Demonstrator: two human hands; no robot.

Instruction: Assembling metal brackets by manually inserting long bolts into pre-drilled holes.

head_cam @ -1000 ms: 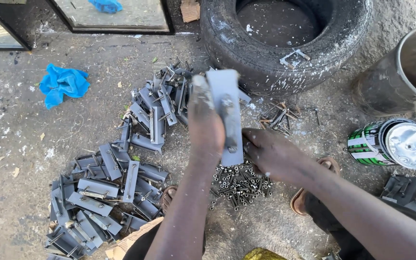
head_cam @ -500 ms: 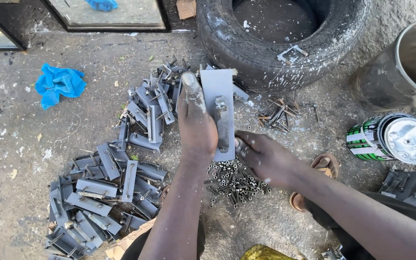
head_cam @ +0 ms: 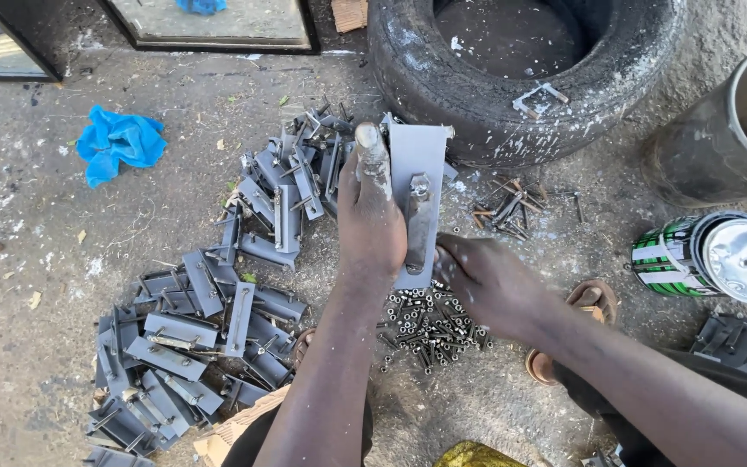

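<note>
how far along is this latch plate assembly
Done, by the look of it: a large spread of grey metal plates with fitted bolt latches lies on the ground at left. In hand: the left hand holds one grey plate with a latch upright while the right hand works at its lower edge. Left: a heap of small screws and nuts remains beneath.

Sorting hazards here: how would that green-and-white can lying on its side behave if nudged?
The green-and-white can lies on its side on the gritty ground, so it would probably roll. Its round wall looks stiff, likely metal. Full or empty, and so its weight, cannot be told.
</note>
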